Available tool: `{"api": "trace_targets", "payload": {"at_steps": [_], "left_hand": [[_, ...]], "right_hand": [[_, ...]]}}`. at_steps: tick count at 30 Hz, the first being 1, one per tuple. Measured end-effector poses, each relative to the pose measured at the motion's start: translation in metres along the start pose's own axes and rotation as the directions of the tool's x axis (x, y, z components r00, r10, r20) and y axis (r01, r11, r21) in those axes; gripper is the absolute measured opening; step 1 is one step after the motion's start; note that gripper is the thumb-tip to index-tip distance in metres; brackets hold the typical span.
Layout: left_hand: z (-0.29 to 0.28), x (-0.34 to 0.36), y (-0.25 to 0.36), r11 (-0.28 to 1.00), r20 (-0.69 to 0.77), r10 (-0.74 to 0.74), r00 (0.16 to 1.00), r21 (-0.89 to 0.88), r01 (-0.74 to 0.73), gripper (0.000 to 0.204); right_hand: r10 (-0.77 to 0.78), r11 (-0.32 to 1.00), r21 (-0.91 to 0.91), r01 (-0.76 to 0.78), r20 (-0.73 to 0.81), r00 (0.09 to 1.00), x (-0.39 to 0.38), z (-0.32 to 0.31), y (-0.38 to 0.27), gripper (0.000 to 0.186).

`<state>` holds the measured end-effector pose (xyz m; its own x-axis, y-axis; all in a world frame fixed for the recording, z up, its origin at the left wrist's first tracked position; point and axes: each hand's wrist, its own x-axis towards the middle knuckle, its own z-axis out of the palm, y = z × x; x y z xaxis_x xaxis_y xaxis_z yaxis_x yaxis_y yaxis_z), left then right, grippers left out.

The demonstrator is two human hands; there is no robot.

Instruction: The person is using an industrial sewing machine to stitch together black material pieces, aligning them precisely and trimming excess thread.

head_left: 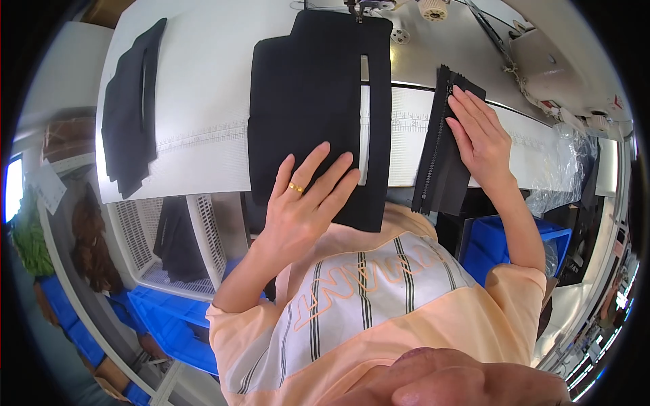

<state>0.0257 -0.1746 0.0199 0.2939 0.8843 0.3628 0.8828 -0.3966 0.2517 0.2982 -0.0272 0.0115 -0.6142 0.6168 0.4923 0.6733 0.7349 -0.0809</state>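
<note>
A large black fabric panel (305, 95) with a long narrow slot lies on the white worktop (196, 74) beneath the machine's needle area. My left hand (308, 196) rests open on its lower part, fingers spread, a gold ring on one. To the right, my right hand (481, 139) lies open, fingertips on a black zipper strip (437, 162) that lies slanted across the worktop's front edge. At the far left, a smaller stack of slotted black pieces (128, 108) lies flat on the worktop.
Behind is the sewing machine's metal bed (433, 40). Below left are a white perforated basket (139, 243) holding black fabric and blue bins (169, 331). Below right sit another blue bin (487, 243) and crumpled clear plastic (555, 176). A printed ruler runs along the worktop.
</note>
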Motion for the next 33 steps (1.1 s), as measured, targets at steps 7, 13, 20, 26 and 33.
{"api": "trace_targets", "payload": {"at_steps": [7, 13, 20, 26, 33], "left_hand": [[0.014, 0.018, 0.004, 1.0, -0.064, 0.019, 0.998, -0.008, -0.02, 0.035], [0.004, 0.016, 0.002, 0.938, -0.05, -0.131, 0.99, -0.328, 0.108, 0.039], [-0.011, 0.025, -0.005, 0.926, -0.081, -0.081, 0.993, -0.376, 0.045, 0.045], [0.004, 0.02, -0.005, 0.95, -0.095, -0.038, 0.995, -0.313, 0.006, 0.038], [0.009, 0.016, -0.007, 0.958, -0.057, -0.015, 0.998, -0.288, -0.002, 0.035]], "right_hand": [[0.007, 1.0, 0.005, -0.007, -0.003, 1.0, -0.002, 0.001, 0.001, 0.033], [-0.075, 0.997, -0.026, 0.075, 0.003, 0.997, 0.017, 0.012, -0.013, 0.03], [-0.185, 0.982, 0.043, 0.184, 0.015, 0.983, 0.057, 0.036, -0.029, 0.033], [-0.207, 0.977, 0.046, 0.206, 0.012, 0.978, 0.064, 0.049, -0.028, 0.038], [-0.195, 0.979, 0.071, 0.192, 0.028, 0.98, 0.065, 0.047, -0.03, 0.042]]}}
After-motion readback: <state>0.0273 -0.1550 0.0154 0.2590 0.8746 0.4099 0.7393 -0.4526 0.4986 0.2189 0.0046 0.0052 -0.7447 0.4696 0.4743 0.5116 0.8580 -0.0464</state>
